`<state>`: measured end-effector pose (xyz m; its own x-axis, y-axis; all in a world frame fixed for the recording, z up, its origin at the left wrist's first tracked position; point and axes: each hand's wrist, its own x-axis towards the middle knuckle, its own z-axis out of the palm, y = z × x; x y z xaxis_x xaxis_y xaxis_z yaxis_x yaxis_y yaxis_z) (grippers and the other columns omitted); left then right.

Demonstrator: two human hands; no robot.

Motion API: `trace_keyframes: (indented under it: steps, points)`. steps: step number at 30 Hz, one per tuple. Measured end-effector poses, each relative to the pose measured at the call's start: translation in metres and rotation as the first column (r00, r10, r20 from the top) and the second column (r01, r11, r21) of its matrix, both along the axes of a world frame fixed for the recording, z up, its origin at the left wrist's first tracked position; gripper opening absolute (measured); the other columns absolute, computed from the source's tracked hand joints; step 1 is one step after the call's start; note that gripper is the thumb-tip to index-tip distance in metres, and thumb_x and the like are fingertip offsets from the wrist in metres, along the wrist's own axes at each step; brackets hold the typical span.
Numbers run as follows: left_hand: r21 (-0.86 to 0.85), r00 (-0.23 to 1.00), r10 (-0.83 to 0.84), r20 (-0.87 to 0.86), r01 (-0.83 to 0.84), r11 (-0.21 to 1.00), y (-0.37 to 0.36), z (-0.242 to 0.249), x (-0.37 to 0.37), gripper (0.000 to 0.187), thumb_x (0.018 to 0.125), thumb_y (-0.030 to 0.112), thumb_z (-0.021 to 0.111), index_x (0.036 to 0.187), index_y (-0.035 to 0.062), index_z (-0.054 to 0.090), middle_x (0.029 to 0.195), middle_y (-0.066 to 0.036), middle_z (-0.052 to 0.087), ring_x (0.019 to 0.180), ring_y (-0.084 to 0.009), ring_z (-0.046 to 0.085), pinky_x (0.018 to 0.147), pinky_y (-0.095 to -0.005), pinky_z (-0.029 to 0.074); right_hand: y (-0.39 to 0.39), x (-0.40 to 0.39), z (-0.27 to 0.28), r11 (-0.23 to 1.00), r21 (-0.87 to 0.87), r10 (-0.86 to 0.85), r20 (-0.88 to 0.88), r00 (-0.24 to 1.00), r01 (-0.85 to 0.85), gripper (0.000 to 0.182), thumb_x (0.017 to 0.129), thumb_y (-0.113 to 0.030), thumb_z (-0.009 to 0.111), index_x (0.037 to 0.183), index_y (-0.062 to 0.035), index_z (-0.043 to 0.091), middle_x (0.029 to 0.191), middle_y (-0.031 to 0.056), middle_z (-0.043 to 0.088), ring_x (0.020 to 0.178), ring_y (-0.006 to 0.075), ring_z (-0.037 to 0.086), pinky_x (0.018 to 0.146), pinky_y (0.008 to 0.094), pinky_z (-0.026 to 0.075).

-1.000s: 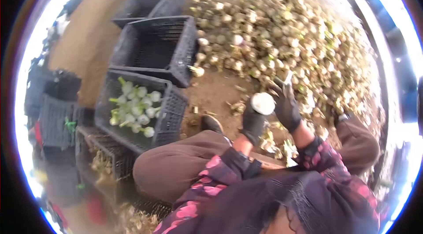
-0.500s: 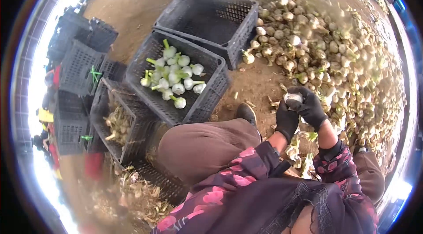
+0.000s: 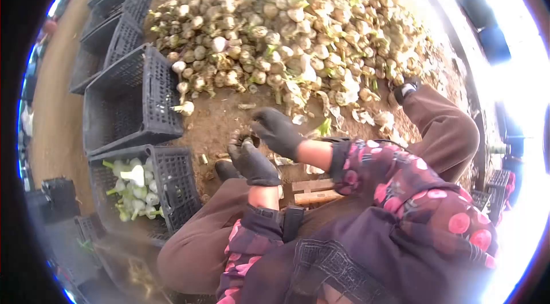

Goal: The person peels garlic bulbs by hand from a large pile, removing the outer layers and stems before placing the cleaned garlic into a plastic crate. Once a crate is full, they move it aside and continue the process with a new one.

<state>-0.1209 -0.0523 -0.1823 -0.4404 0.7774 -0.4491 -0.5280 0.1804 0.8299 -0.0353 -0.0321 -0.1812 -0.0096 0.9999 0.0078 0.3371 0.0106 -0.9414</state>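
My left hand (image 3: 252,162), in a dark glove, is held low over the soil near my shoe. Its fingers are part-curled and apart, and I see no bulb in them. Just above and to its right is my right hand (image 3: 279,132), also gloved, with its fingers bent together toward the left one. Whatever it may hold is hidden by the dark glove. A bright white garlic bulb (image 3: 133,175) shows above the other trimmed garlic bulbs (image 3: 137,194) at the black crate (image 3: 176,181) on my left.
A large heap of untrimmed garlic (image 3: 286,34) spreads across the ground ahead. Another black crate (image 3: 160,95) stands beyond the one with bulbs, and more crates (image 3: 123,34) line up behind it. A wooden piece (image 3: 315,192) lies between my legs, among leaf scraps.
The view has swung right. The garlic bulb that was between both hands is no longer there, and the hands have come slightly apart. A bright bulb now shows above the pile in the crate.
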Motion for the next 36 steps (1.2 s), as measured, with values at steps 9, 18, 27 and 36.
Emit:
trace_keyframes:
  steps: [9, 18, 27, 36]
  points:
    - [0.063, 0.965, -0.227, -0.134, 0.236, 0.97, 0.007, 0.026, 0.04, 0.031, 0.08, 0.001, 0.042, 0.11, 0.0021, 0.047, 0.098, -0.009, 0.052, 0.088, -0.0184, 0.056, 0.077, -0.0284, 0.051, -0.048, 0.082, -0.098, 0.801, -0.191, 0.503, 0.729, 0.464, -0.568, 0.07, 0.063, -0.045, 0.074, 0.127, -0.0282, 0.051, 0.141, 0.0082, 0.035, 0.133, 0.0339, 0.026, 0.105, 0.0597, 0.02]
    - [-0.031, 0.913, -0.388, -0.125, 0.387, 0.922, 0.014, 0.004, 0.062, 0.027, 0.082, -0.002, 0.045, 0.108, 0.0016, 0.051, 0.09, -0.005, 0.056, 0.08, -0.0134, 0.056, 0.073, -0.0257, 0.048, -0.093, 0.23, -0.047, 0.491, -0.79, 0.86, 0.371, 0.351, -0.367, 0.032, 0.078, -0.034, 0.063, 0.101, -0.0119, 0.064, 0.1, 0.0155, 0.062, 0.097, 0.031, 0.059, 0.084, 0.0442, 0.046]
    - [-0.039, 0.856, -0.502, -0.124, 0.501, 0.865, 0.014, 0.001, 0.091, 0.024, 0.083, -0.006, 0.044, 0.104, 0.0018, 0.052, 0.093, -0.005, 0.058, 0.076, -0.0089, 0.054, 0.067, -0.0208, 0.046, 0.015, 0.275, -0.099, 0.974, -0.148, 0.012, 0.792, 0.61, 0.173, 0.051, 0.071, -0.023, 0.071, 0.119, -0.0209, 0.053, 0.118, 0.0174, 0.054, 0.106, 0.0374, 0.053, 0.087, 0.0426, 0.046]
    - [0.04, 0.734, -0.672, -0.098, 0.678, 0.734, 0.007, -0.007, 0.12, 0.021, 0.081, -0.004, 0.044, 0.098, 0.0038, 0.054, 0.084, -0.001, 0.056, 0.071, -0.0085, 0.052, 0.066, -0.0214, 0.047, -0.039, 0.288, -0.033, 0.722, -0.668, 0.628, 0.525, 0.574, -0.18, 0.032, 0.072, -0.02, 0.063, 0.102, -0.0095, 0.064, 0.101, 0.0146, 0.063, 0.096, 0.0316, 0.06, 0.084, 0.0385, 0.048]
